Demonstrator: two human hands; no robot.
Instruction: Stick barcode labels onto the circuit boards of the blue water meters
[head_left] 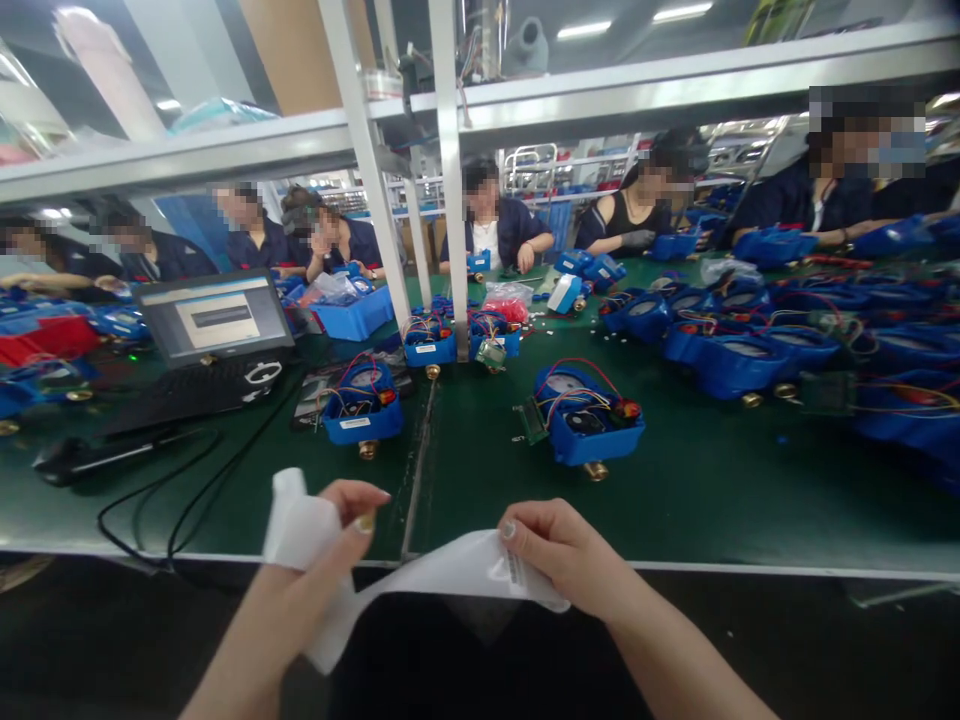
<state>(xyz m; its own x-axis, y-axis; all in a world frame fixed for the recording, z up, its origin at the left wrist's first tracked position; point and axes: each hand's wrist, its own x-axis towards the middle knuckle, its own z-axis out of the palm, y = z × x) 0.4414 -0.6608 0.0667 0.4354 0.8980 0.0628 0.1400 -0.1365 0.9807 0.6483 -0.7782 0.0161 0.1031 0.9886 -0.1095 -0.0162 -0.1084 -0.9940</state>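
Observation:
A strip of white label paper (450,572) stretches between my two hands in front of the table's near edge. My right hand (562,555) pinches its right end between thumb and fingers, next to some small dark print. Around my left hand (322,560) the strip is looped, one end standing up past the back of the hand. The left thumb and forefinger point forward with a gap between them; the other fingers are hidden. Beyond my hands lie two blue water meters, one at left (364,405) and one at right (589,415), with open wiring and brass fittings.
A laptop (214,320) and a black handheld scanner (97,455) with cable lie at left. Many blue meters (735,350) crowd the right side. A metal post (448,180) and shelf (637,85) rise midway. Several co-workers sit opposite. A blue bin (356,312) stands behind.

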